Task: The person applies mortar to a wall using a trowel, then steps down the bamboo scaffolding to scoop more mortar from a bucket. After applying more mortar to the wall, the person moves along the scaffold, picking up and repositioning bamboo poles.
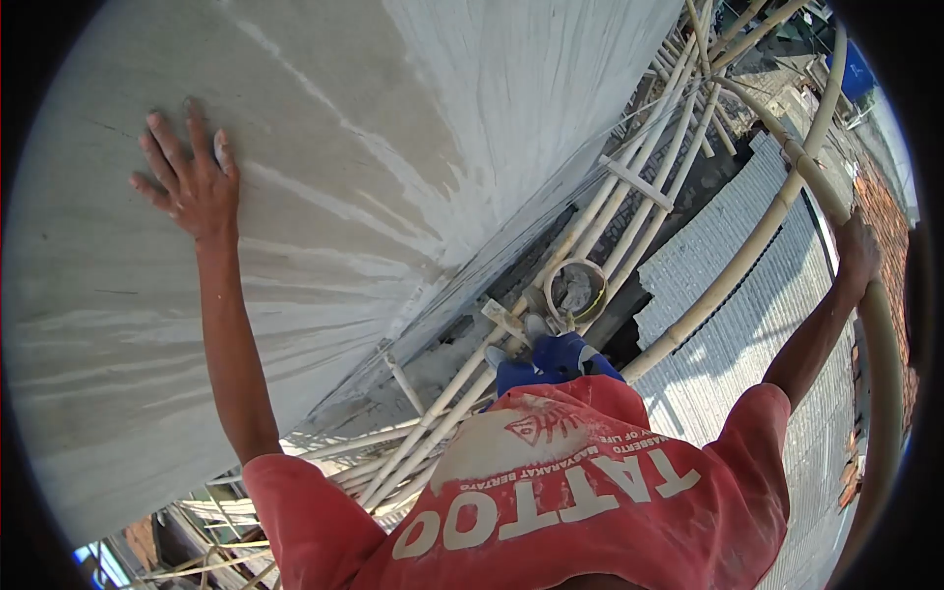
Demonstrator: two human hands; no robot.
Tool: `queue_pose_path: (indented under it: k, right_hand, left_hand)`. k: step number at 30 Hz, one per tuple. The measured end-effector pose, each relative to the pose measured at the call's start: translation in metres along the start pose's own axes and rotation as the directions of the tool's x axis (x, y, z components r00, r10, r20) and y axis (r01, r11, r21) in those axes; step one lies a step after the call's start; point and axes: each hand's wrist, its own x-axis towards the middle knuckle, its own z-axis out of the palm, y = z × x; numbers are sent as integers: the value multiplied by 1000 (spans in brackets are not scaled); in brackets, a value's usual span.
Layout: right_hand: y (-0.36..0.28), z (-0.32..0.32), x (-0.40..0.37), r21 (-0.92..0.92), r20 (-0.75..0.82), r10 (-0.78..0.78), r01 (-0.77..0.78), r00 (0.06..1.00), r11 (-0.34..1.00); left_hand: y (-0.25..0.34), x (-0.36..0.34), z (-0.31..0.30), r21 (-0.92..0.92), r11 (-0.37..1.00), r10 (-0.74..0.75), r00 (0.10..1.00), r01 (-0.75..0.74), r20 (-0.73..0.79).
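Observation:
My left hand (200, 189) lies against a grey plastered wall (324, 187) with its fingers spread, and pale smears mark the fingertips. On the other side, my right hand (857, 256) is wrapped around a thick bamboo pole (878, 344) that curves down the right of the view. Below me, near my feet on the bamboo poles, stands a round bucket (596, 313) with grey material (572, 289) inside. Whitish streaks run down the wall toward its base.
Bamboo scaffold poles (629, 211) run along the wall's foot, with a short wooden crosspiece (637, 184) on them. Another bamboo pole (733, 275) slants past a corrugated roof (723, 226). Beyond are orange roof tiles (878, 221) and a blue container (857, 71).

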Motion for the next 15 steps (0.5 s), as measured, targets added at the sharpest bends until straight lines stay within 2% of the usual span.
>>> queue_pose_path:
  k: [1,2,3,4,5,6,7,8,9,10,11,12,13,14,15]
  right_hand:
    - [-5,20,4,-34,-176,-67,62,982,997]
    - [-28,7,-15,152,-251,-97,138,963,979]
    - [-50,-1,-32,340,-306,-164,269,938,901]
    - [-71,11,-44,416,-399,-227,396,888,819]
    - [-97,20,-62,635,-365,-235,426,901,645]
    - [-122,39,-78,750,-200,-273,327,941,575]
    - [-145,66,-94,822,-105,-364,287,925,492]
    - [-171,97,-112,846,23,-429,211,903,489]
    - [-196,134,-134,876,176,-513,105,840,471]
    - [-221,158,-158,840,366,-570,3,736,543]
    - [-247,201,-190,811,465,-586,-54,664,582]
    - [-271,245,-224,824,476,-658,-34,584,566]
    - [-286,252,-253,812,529,-681,-69,506,579]
    - [-315,330,-305,861,458,-717,-62,526,504]
    - [-328,337,-330,786,612,-635,-273,471,555]
  left_hand:
    - [1,0,0,61,998,-1,999,-2,49]
    - [1,1,-3,130,991,-2,996,-10,91]
    - [1,3,-9,216,976,-5,990,-25,140]
    - [4,5,-14,297,954,-15,983,-41,184]
    - [3,5,-13,359,931,-10,979,-65,202]
    - [3,4,-12,419,904,-7,976,-88,220]
    - [4,6,-18,481,869,-6,968,-120,251]
    - [6,8,-22,541,828,-13,961,-145,277]
    - [3,6,-8,92,995,32,999,-32,4]
    - [-4,4,10,-398,916,-59,969,-43,-241]
    - [-7,3,14,-375,926,-51,970,-43,-236]
    - [-11,5,16,-345,937,-38,972,-45,-231]
    - [-12,8,14,-348,936,-34,973,-49,-228]
    - [-10,8,12,-347,937,-46,972,-38,-229]
    - [-13,7,14,-333,942,-50,974,-27,-223]
